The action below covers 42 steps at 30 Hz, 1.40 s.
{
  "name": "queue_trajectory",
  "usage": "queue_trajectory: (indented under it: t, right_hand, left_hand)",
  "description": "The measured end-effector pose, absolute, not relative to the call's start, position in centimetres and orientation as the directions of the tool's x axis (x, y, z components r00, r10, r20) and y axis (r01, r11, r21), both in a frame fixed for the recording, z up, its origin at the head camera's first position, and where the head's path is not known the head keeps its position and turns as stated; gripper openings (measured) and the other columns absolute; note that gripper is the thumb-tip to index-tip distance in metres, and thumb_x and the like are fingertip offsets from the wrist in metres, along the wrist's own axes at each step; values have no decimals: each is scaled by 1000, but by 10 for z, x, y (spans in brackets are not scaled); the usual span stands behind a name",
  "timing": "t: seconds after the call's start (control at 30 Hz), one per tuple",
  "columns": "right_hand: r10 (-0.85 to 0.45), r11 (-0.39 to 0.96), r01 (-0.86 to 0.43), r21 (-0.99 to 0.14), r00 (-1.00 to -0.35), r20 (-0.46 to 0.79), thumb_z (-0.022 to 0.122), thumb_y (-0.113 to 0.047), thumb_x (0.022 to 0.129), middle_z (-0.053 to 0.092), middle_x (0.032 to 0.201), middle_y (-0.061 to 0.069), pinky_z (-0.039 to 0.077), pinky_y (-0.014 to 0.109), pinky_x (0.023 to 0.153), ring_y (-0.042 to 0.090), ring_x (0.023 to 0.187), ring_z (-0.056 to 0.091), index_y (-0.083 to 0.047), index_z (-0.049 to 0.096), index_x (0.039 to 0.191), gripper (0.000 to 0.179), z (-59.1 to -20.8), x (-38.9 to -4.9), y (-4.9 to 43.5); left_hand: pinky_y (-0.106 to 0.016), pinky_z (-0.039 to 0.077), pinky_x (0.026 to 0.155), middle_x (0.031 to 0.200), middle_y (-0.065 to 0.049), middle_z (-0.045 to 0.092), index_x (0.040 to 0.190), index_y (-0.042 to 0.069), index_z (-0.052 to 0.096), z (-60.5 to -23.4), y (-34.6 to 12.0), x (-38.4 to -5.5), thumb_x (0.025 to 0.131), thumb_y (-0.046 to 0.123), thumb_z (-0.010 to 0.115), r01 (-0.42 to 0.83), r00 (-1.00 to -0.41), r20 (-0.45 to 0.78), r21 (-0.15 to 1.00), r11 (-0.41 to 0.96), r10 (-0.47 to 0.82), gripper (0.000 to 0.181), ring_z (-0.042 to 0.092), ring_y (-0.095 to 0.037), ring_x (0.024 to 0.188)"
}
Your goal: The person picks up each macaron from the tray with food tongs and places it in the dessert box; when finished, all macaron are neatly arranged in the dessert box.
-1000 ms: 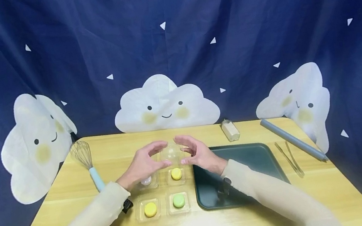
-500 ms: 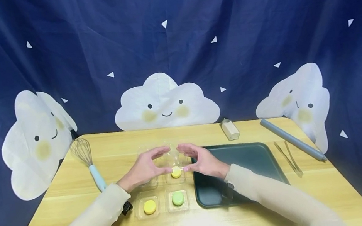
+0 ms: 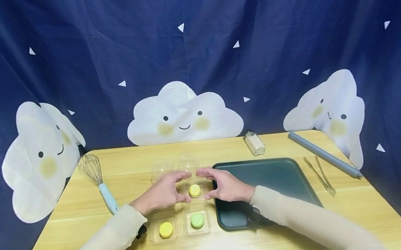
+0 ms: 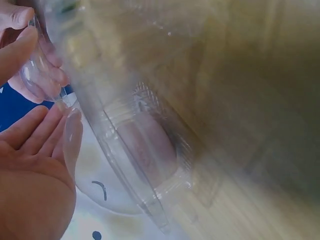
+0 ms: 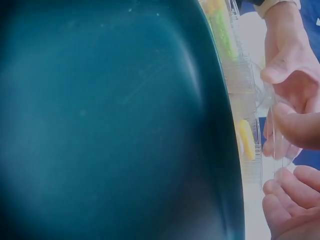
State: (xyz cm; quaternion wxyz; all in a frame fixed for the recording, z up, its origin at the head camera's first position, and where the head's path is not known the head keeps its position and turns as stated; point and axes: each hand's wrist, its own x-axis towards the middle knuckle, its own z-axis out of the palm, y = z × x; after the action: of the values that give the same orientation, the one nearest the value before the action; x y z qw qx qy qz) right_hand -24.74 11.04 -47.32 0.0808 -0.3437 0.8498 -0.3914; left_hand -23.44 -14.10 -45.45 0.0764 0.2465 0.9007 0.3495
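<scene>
Between my two hands is a thin clear plastic lid (image 5: 280, 144), hard to make out in the head view. My left hand (image 3: 164, 192) grips its left side with curled fingers and thumb. On the opposite side, my right hand (image 3: 229, 186) pinches its edge. Just below sits a yellow macaron (image 3: 195, 191) in a clear box. In the left wrist view, a pinkish macaron (image 4: 147, 145) lies in another clear box; my left hand hides it in the head view. Nearer me, a yellow macaron (image 3: 166, 230) and a green macaron (image 3: 197, 220) sit in clear boxes.
Two clear domes, one a clear dome (image 3: 161, 169), stand behind the hands. A dark green tray (image 3: 267, 184) lies under my right forearm. Around it are tongs (image 3: 321, 176), a grey rod (image 3: 323, 153) and a small bottle (image 3: 254, 143). A whisk (image 3: 98, 181) lies left.
Both hands have come down and toward me with the lid, from behind the back row of boxes to over the yellow macaron there.
</scene>
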Motion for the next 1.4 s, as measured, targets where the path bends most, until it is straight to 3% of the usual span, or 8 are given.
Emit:
queue_trajectory:
  t: [0.8, 1.4]
  right_hand:
    - [-647, 533, -543, -648, -756, 102, 82, -7, 83, 55, 151, 8, 50, 41, 113, 26, 138, 54, -7, 45, 149, 75, -473, -248, 105]
    - [-644, 585, -524, -620, -764, 38, 83, -12, 84, 58, 148, 8, 53, 41, 108, 26, 130, 60, -10, 47, 148, 73, -474, -252, 103]
  left_hand:
    - [-51, 44, 118, 145, -13, 60, 142, 5, 56, -455, -132, -234, 73, 26, 91, 421, -874, 30, 544, 726, 485, 80, 54, -34, 137]
    - [-49, 45, 117, 145, -12, 61, 142, 7, 57, -458, -132, -237, 69, 29, 93, 406, -874, -15, 526, 748, 485, 84, 55, -33, 136]
